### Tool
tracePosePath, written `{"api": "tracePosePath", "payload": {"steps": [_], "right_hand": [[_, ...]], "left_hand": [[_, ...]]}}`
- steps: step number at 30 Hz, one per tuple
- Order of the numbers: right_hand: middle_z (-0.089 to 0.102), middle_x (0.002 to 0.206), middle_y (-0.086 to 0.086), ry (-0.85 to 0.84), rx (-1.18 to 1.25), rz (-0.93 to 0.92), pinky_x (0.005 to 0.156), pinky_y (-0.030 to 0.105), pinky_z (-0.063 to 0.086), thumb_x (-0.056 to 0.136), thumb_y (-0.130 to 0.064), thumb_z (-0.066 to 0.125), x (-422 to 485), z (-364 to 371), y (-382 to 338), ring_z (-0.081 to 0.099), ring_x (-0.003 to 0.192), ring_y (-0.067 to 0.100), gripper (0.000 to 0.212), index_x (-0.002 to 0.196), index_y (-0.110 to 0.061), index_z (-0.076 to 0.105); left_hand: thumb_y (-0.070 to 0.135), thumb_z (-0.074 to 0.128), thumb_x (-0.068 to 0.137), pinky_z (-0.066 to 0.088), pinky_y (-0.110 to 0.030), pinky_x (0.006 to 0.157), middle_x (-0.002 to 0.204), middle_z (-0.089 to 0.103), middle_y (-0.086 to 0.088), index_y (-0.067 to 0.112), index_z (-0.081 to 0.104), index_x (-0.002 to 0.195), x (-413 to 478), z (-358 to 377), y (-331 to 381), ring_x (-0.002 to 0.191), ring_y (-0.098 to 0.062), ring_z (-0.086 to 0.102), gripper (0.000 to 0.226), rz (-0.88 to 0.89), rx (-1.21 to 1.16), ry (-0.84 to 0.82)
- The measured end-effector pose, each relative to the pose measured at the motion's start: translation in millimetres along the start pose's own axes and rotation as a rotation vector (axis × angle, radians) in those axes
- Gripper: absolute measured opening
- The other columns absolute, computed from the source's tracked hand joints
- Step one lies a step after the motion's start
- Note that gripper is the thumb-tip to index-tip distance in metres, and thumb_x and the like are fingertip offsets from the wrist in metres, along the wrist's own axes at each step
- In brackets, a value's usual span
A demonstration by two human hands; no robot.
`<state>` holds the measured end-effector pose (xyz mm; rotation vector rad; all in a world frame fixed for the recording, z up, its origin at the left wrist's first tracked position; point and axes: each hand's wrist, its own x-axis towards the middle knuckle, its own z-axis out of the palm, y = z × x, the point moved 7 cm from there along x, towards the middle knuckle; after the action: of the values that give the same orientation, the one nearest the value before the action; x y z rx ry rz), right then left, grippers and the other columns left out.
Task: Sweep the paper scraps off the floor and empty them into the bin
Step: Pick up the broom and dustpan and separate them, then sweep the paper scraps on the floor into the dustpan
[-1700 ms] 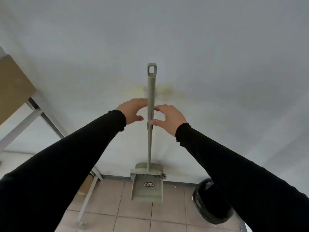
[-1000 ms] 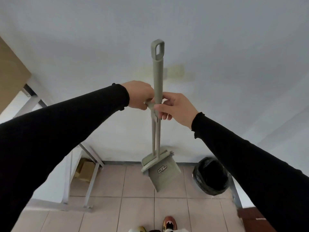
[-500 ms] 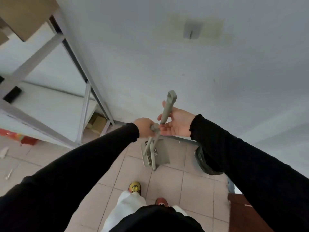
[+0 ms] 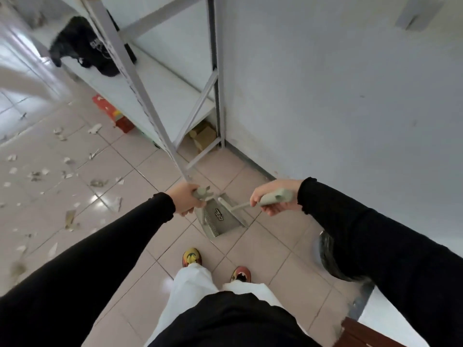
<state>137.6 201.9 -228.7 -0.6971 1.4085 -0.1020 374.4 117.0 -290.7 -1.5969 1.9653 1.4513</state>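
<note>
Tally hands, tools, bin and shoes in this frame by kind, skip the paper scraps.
hands: 2 (left hand, right hand)
dustpan: 1
broom: 1
bin: 1, partly hidden behind the right arm
shoes: 2
total: 7

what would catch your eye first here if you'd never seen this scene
First, the two hands at centre: the left hand grips the dustpan handle and the right hand grips the broom handle, the two tools held apart. Next come the paper scraps strewn across the floor on the left. The black bin sits at lower right, half hidden behind the right sleeve.
</note>
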Motion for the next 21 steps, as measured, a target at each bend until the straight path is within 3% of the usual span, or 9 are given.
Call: {"api": "tracePosePath", "payload": {"steps": [4,7,9,11,13,16,19,21], "right_hand": [[0.059,0.081,0.007,-0.089,-0.324,0.038,0.055,0.022,0.053,0.093,-0.008,0.055,20,60,-5,0.055,0.056,0.011,0.027,0.118,-0.002,0.065],[0.061,0.103,0.016,-0.093,-0.158,0.066,0.056,0.026,0.059,0.093,0.002,0.053,48,89,5,0.064,0.068,0.017,0.045,0.133,-0.019,0.050],[0.066,0.094,0.020,-0.084,0.115,0.137,0.050,0.024,0.058,0.093,0.003,0.054,70,109,11,0.068,0.062,0.018,0.035,0.121,-0.017,0.047],[0.061,0.063,0.008,-0.107,0.348,0.256,0.038,0.015,0.049,0.098,-0.003,0.051,87,141,12,0.057,0.042,0.008,0.005,0.093,-0.005,0.051],[0.051,0.056,0.001,-0.133,0.405,0.276,0.032,0.011,0.039,0.101,-0.008,0.049,106,172,1,0.044,0.033,0.002,0.019,0.082,-0.006,0.050],[0.047,0.070,0.002,-0.091,0.122,0.166,0.033,0.012,0.036,0.101,-0.008,0.049,131,213,-27,0.040,0.038,0.003,0.005,0.098,-0.008,0.053],[0.047,0.079,0.006,0.004,-0.207,0.038,0.036,0.019,0.038,0.099,-0.007,0.047,152,244,-51,0.041,0.048,0.011,0.034,0.132,-0.015,0.049],[0.050,0.085,0.008,0.022,-0.249,0.012,0.038,0.021,0.040,0.097,-0.004,0.045,166,263,-62,0.043,0.050,0.013,0.052,0.147,-0.018,0.038]], "left_hand": [[0.005,0.063,0.089,0.036,-0.026,0.047,0.067,0.053,-0.012,0.003,0.061,0.107,-40,-17,-69,0.052,-0.019,0.042,0.018,-0.180,-0.415,0.141],[0.009,0.066,0.089,0.043,-0.027,0.049,0.072,0.057,-0.013,0.004,0.060,0.104,-83,-33,-127,0.054,-0.019,0.047,0.018,-0.266,-0.576,0.202],[0.012,0.067,0.088,0.045,-0.028,0.048,0.078,0.061,-0.015,0.003,0.056,0.111,-107,-37,-166,0.054,-0.020,0.050,0.028,-0.322,-0.673,0.209],[0.014,0.067,0.088,0.043,-0.027,0.046,0.079,0.063,-0.015,0.006,0.052,0.119,-129,-39,-207,0.052,-0.019,0.050,0.035,-0.379,-0.773,0.251],[0.015,0.067,0.089,0.042,-0.026,0.044,0.077,0.062,-0.014,0.013,0.048,0.129,-150,-38,-247,0.051,-0.017,0.049,0.045,-0.425,-0.868,0.317],[0.017,0.066,0.088,0.039,-0.024,0.041,0.074,0.062,-0.012,0.014,0.043,0.135,-176,-37,-297,0.048,-0.015,0.047,0.052,-0.469,-0.946,0.385],[0.016,0.065,0.088,0.035,-0.023,0.040,0.069,0.059,-0.010,0.017,0.050,0.122,-195,-43,-334,0.045,-0.015,0.044,0.037,-0.470,-0.978,0.440],[0.014,0.062,0.089,0.033,-0.022,0.040,0.067,0.057,-0.009,0.018,0.052,0.115,-203,-51,-355,0.045,-0.015,0.042,0.028,-0.467,-0.992,0.483]]}}
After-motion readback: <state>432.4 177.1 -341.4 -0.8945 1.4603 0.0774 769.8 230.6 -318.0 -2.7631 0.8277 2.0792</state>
